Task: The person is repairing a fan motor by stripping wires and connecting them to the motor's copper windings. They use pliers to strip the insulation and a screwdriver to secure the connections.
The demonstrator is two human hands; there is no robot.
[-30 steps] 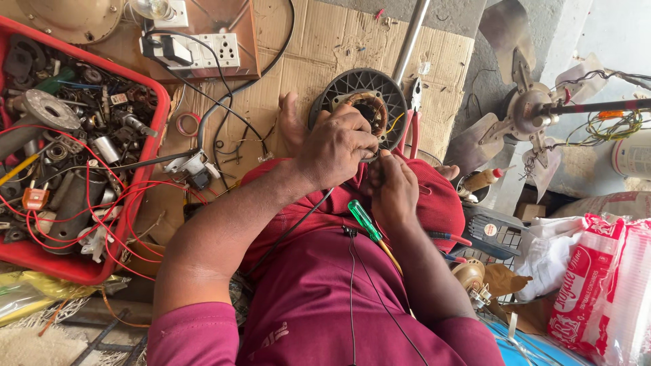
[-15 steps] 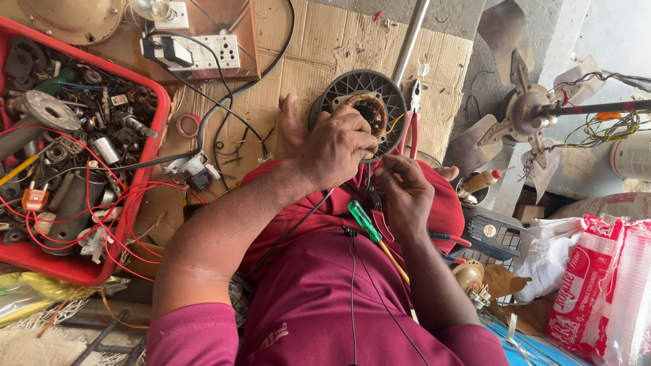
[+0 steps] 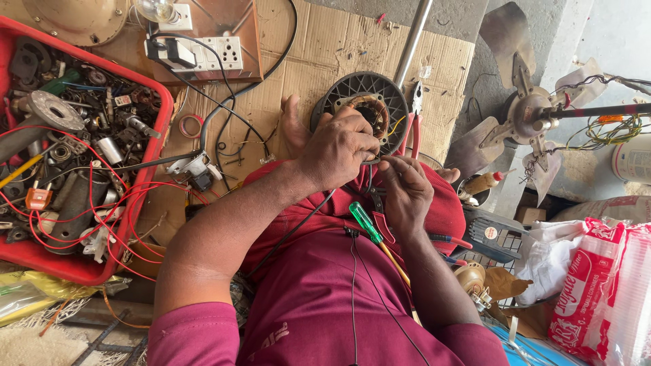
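The round black fan motor with copper windings was propped on the lap, against the cardboard-covered floor. The left hand was curled over its lower rim, fingers bent and closed on it. The right hand lay just below, fingertips pinched together, apparently on a thin wire too small to make out. A green-handled screwdriver rested loose on the maroon shirt. The fine winding lead could be snapped by a hard pull, and the screwdriver could be dislodged by any shift of the lap.
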